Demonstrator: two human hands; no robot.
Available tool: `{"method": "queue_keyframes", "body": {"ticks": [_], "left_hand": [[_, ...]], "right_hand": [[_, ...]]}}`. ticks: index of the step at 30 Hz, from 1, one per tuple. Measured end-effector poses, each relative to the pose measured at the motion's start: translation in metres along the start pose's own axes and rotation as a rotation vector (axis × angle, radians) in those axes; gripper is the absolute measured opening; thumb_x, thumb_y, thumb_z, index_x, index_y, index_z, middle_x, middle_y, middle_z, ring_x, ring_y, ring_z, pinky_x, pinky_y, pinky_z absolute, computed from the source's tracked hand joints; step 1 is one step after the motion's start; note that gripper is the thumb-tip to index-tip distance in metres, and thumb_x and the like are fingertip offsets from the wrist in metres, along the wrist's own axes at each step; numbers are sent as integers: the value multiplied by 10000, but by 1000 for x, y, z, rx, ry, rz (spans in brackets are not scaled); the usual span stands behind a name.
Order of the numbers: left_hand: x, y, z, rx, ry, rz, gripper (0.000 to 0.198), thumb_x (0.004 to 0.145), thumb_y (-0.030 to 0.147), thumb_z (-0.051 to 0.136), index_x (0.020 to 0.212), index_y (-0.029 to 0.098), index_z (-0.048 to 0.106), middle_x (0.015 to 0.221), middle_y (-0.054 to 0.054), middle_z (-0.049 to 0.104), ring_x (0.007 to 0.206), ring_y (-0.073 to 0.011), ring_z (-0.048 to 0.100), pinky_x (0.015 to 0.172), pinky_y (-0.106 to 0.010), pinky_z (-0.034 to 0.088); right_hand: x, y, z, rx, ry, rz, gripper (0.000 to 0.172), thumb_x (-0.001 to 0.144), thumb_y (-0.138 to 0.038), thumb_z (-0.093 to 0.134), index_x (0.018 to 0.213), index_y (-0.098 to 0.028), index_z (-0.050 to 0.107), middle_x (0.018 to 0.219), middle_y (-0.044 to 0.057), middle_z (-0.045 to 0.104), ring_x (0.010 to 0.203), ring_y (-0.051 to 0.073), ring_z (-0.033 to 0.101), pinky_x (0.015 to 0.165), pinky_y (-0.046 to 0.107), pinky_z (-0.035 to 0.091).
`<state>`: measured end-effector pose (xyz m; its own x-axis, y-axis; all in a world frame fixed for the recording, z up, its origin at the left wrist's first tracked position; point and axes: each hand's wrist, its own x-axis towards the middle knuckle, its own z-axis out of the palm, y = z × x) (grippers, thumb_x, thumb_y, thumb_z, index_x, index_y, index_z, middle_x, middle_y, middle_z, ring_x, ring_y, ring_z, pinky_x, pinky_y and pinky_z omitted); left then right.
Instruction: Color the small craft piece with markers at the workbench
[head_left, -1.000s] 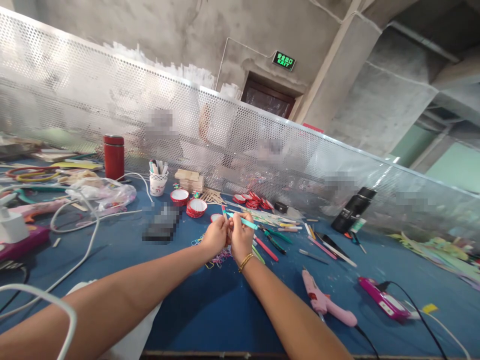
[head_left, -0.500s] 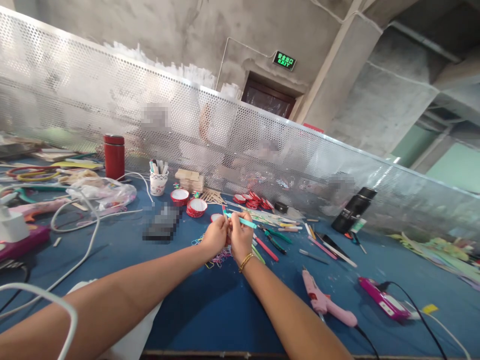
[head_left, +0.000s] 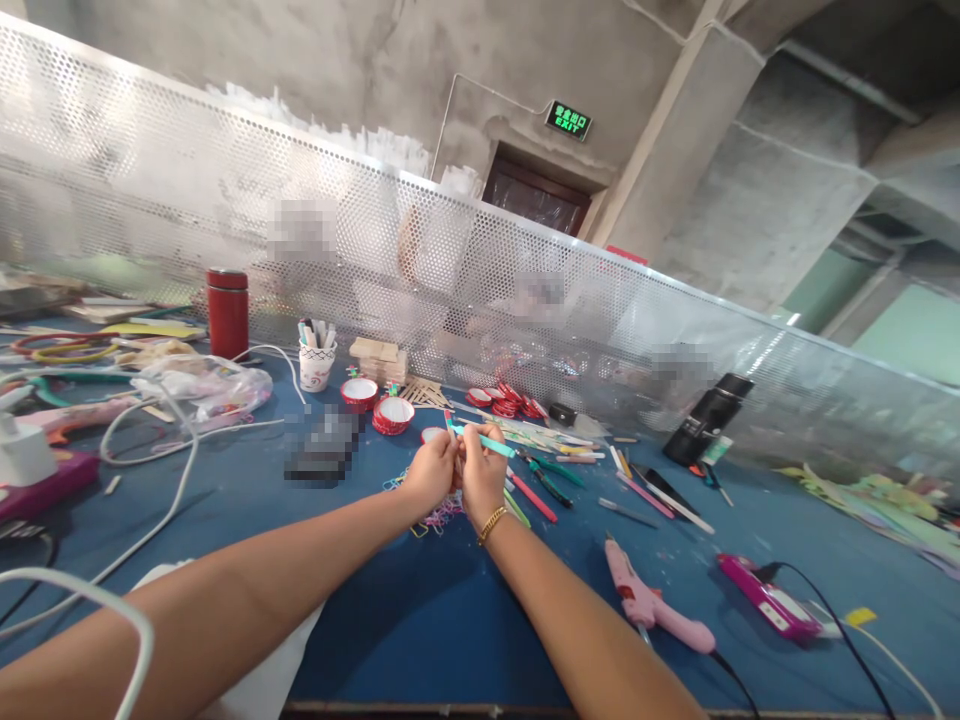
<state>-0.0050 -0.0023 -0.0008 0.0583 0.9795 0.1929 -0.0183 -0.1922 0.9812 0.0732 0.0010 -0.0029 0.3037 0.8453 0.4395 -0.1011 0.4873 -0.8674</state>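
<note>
A craft workshop: a glue gun [head_left: 637,597], pliers [head_left: 564,470] and wooden sticks [head_left: 424,393] lie on a blue desk [head_left: 420,640], while a green exit sign [head_left: 568,121] hangs on a raw concrete wall [head_left: 300,55].

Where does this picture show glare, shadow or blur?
In the head view, bright haze washes out the left part of the perforated metal screen; blocky pixels mask a dark flat object; a darker shadow lies on the blue tabletop below the left hand and right hand; the turquoise pen looks fairly clear, while green-yellow scraps at far right look softer.
</note>
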Motion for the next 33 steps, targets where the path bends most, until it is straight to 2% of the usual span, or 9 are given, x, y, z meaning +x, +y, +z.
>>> {"method": "queue_keyframes", "body": {"ticks": [3, 10, 18, 23, 28, 33], "left_hand": [[0, 1, 0, 13, 10, 6, 226, 875, 305, 447, 674, 203, 427, 421, 71, 458, 321, -81, 429, 361, -178, 324], [-4, 7, 2, -41, 10, -35, 215, 883, 271, 437, 679, 208, 421, 392, 70, 467, 304, -87, 427, 353, -174, 311], [-1, 2, 0, -7, 8, -12, 237, 875, 317, 467, 669, 209, 422, 401, 72, 458, 310, -84, 423, 362, -179, 311], [-1, 3, 0, -8, 22, -17, 274, 850, 378, 514, 657, 207, 422, 400, 70, 460, 312, -85, 430, 366, -181, 304], [-3, 5, 1, -39, 12, -26, 253, 860, 363, 494, 671, 210, 426, 391, 64, 472, 309, -90, 429, 365, -182, 307], [-2, 3, 1, -23, 9, -19, 228, 877, 310, 449, 675, 210, 417, 400, 68, 464, 316, -92, 435, 366, -183, 322]], "right_hand": [[1, 2, -1, -31, -1, -27, 223, 809, -409, 577, 831, -205, 491, 639, -41, 587, 576, 121, 575, 555, 225, 463], [0, 1, 1, 45, 54, 29, 233, 810, -423, 576, 819, -206, 491, 633, -44, 583, 588, 124, 585, 563, 228, 478], [3, 10, -2, -25, -5, -32, 209, 827, -402, 566, 851, -204, 504, 639, -48, 569, 564, 111, 552, 551, 217, 447], [3, 7, -2, -25, 16, -30, 212, 822, -400, 582, 849, -204, 504, 667, -36, 595, 585, 116, 575, 570, 223, 465], [2, 5, 0, 48, 48, 35, 242, 817, -430, 580, 852, -206, 494, 652, -35, 602, 578, 123, 584, 554, 227, 475], [2, 8, 0, 35, 7, -3, 244, 817, -435, 578, 837, -208, 490, 616, -55, 558, 550, 112, 554, 535, 217, 453]]}}
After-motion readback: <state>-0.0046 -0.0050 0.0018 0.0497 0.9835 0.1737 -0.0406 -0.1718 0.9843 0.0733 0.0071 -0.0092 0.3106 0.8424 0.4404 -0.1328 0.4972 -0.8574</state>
